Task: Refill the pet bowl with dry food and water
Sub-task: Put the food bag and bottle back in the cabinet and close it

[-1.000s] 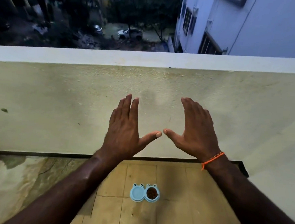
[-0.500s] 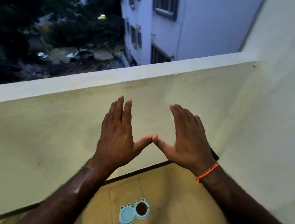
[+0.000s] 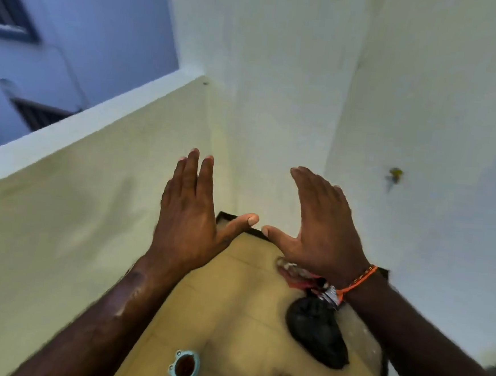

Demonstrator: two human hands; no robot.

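While both the left hand point(image 3: 186, 221) and right hand point(image 3: 323, 232) hover flat-fingered and empty, lift the light, stiff pet bowl point(image 3: 180, 371), near on the floor, by its rim, level.

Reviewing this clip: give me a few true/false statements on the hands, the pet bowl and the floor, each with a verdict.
1. Both hands are raised with straight fingers and hold nothing. True: left hand, right hand.
2. The thumb tips are pressed together. False: a small gap shows between them.
3. The pet bowl lies on the floor below the left forearm. True.
4. The bowl compartment in full view is bare. False: it holds brown dry food.
5. An orange thread circles the left wrist. False: it is on the right wrist.
6. A black bag lies on the floor. True.
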